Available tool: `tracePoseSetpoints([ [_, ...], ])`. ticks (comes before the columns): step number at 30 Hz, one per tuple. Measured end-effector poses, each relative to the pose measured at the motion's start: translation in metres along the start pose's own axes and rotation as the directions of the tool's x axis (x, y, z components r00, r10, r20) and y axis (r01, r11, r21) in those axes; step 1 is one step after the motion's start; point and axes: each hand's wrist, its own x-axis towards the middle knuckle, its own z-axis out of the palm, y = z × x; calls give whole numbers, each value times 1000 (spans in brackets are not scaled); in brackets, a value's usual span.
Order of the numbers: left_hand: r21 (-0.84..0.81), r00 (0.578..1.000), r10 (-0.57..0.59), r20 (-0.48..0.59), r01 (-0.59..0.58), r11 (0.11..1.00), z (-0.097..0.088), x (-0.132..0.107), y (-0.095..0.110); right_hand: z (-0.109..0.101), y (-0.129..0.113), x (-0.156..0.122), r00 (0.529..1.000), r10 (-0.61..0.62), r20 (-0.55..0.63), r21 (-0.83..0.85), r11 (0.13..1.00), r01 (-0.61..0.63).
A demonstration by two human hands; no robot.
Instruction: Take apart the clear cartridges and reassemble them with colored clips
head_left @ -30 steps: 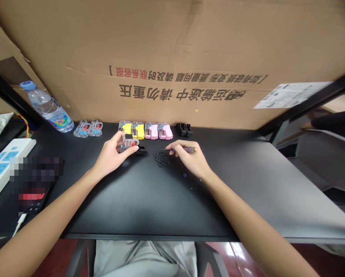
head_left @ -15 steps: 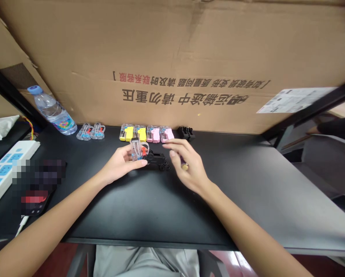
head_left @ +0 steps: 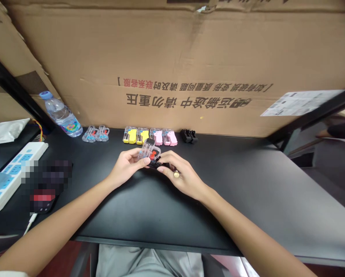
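A small clear plastic toy gun point(head_left: 147, 150), with a red trigger and a black top, is held tilted just above the black table. My left hand point(head_left: 129, 165) is closed round its clear part, thumb in front. On the right, my right hand point(head_left: 181, 173) pinches the black part point(head_left: 155, 164) joined to it; the fingers hide much of that part. A slim object with a round gold end point(head_left: 176, 174) is tucked inside my right hand, its kind unclear.
Behind my hands stand two clear pieces with red parts point(head_left: 96, 134), several yellow and pink toy guns point(head_left: 149, 136), and black parts point(head_left: 189, 135). A water bottle point(head_left: 61, 114), white power strip point(head_left: 16, 171) and blurred phone point(head_left: 47, 186) lie left. Cardboard point(head_left: 190, 50) walls the back.
My right hand has moved left and closed on the black part, which was exposed before. The toy gun has tilted to the right. The view has shifted slightly.
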Motion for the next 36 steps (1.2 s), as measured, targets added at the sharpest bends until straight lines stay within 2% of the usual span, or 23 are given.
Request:
tracePoseSetpoints([
  [4,-37,999,-15,35,16,999,1,1,1,0,-3,0,999,39,-16,-2,999,-39],
  [9,-35,995,-3,101,6,999,0,0,5,-4,-7,1,981,170,-96,19,985,-169],
  [13,-20,985,16,171,-13,1000,0,-2,5,-6,-12,4,994,100,-38,-58,993,-102],
  [17,10,976,25,217,-27,1000,2,-3,2,-2,-14,5,995,62,-77,-97,993,-69],
  [21,30,977,41,207,-49,998,6,-4,-1,1,-14,4,994,17,-110,-138,990,-33],
  [25,112,982,151,110,-163,980,1,-1,3,-3,-10,5,994,-58,-91,-188,981,40],
  [28,216,977,197,-85,-175,960,-18,7,10,-15,0,6,992,-73,-100,-250,967,46],
  [30,296,950,202,-240,-127,947,-38,14,13,-29,12,6,984,-33,-173,-318,948,-25],
  [32,347,921,171,-351,-42,937,-59,21,12,-44,27,5,955,54,-290,-406,897,-174],
  [34,365,904,132,-406,28,931,-78,26,9,-60,42,3,921,161,-355,-478,815,-327],
  [36,403,902,134,-411,48,914,-90,28,5,-72,55,1,890,262,-372,-501,751,-431],
])
